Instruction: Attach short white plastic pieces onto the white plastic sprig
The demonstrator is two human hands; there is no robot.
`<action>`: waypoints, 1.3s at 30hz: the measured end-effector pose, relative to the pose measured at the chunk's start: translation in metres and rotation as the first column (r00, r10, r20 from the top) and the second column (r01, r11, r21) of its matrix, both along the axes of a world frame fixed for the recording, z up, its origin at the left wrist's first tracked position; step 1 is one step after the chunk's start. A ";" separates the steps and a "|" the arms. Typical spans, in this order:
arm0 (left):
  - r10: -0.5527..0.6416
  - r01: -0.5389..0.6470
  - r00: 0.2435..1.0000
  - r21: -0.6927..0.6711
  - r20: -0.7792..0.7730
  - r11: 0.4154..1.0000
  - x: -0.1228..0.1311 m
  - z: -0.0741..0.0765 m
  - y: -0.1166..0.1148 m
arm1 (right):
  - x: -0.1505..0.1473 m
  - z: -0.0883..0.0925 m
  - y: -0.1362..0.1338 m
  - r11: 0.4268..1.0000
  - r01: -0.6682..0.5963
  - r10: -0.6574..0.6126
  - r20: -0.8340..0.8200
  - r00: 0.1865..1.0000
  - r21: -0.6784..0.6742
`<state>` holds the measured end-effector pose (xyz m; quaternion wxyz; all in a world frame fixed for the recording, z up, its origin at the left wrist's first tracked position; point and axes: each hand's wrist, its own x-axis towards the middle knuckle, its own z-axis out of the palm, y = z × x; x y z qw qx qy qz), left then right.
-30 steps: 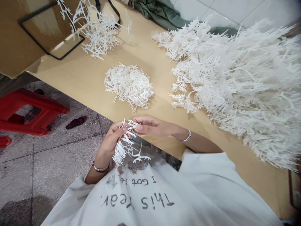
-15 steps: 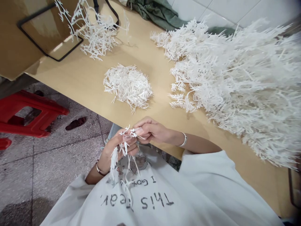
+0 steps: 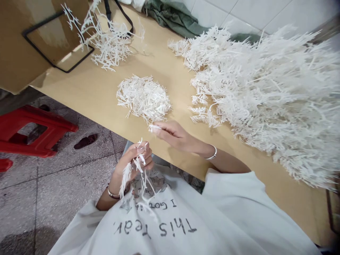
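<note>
My left hand (image 3: 134, 159) is closed around a white branched plastic strand (image 3: 142, 182), whose thin stems and spiky tufts dangle over my shirt. Just above the table's near edge, my right hand (image 3: 176, 136) pinches a few small white plastic sprigs (image 3: 154, 127) between thumb and fingers. Those sprigs are slightly blurred and point toward a small heap of loose white sprigs (image 3: 145, 98) lying right beyond them. The two hands are apart.
A large pile of white branched strands (image 3: 262, 88) covers the right of the table (image 3: 87, 95). Bare stems (image 3: 111, 46) lie at the back left beside a black metal frame (image 3: 58, 65). Green cloth (image 3: 172, 17) lies along the wall; a red stool (image 3: 39, 131) stands on the floor.
My right hand has separated from my left and moved up toward the small heap, carrying a few sprigs. My left hand has stayed near my lap, still gripping the strand.
</note>
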<state>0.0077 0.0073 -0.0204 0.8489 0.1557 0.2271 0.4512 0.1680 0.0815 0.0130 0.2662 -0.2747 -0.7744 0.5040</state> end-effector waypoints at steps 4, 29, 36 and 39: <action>0.245 -0.239 0.931 0.057 -0.270 0.969 0.004 -0.007 -0.001 | 0.011 -0.007 0.029 0.718 0.137 -0.447 0.300 0.842 0.683; 0.507 -0.324 0.688 0.404 -0.519 0.855 -0.002 -0.022 0.002 | 0.011 -0.014 0.026 0.871 0.191 -0.208 -0.012 0.978 0.452; 0.544 -0.314 0.646 0.463 -0.535 0.829 -0.004 -0.012 0.005 | -0.001 -0.010 0.001 0.932 -0.198 0.150 0.176 0.973 0.302; 0.516 -0.273 0.648 0.461 -0.560 0.844 -0.004 -0.009 0.004 | -0.004 -0.012 -0.005 0.974 -0.182 0.171 0.085 0.982 0.138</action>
